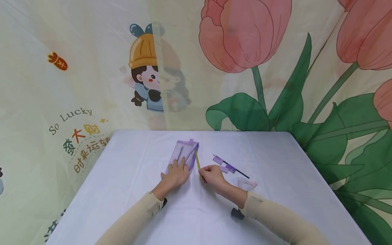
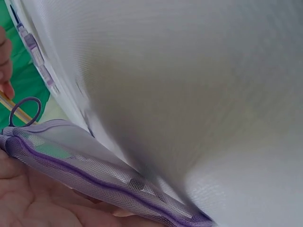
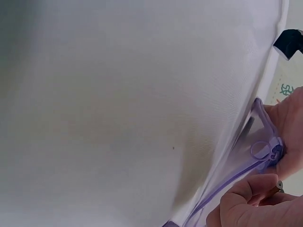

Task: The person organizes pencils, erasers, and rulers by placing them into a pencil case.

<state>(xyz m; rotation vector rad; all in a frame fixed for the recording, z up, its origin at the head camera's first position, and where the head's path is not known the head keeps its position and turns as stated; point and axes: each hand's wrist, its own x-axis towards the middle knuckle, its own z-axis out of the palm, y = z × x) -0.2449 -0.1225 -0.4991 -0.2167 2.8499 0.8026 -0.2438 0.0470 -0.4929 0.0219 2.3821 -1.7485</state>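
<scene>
Just left of the desk's midline, nearer the far edge than the near: purple mesh pouch point(image 1: 186, 149), long axis running roughly toward the far edge with a lean to the right. Left hand point(image 1: 176, 174) lies over its near half, fingers spread and straight, gripping nothing that the head view shows. Right hand point(image 1: 214, 176), off the pouch's right side, pinches a yellow pencil point(image 1: 197, 160) by its near end. Key relation: pencil axis against the pouch's right side. Pencil points away from the body to the far edge, leaning slightly left; its far end meets that side near the pouch's far right corner. Tip inside the mesh or only against it: cannot tell. In the left wrist view a ring point(image 2: 40, 109) stands at the pouch's end, pencil passing behind it. From the right hand, the pouch lies left and toward the far edge; the left hand is the nearer of the two, being in contact. A slim dark stick point(image 1: 180, 152) shows at the pouch's left part. Toward the desk's right edge: black pen point(image 1: 240, 172) aslant, small purple blocks point(image 1: 230, 168) beside it, clear set square point(image 1: 245, 184) nearer the body.
</scene>
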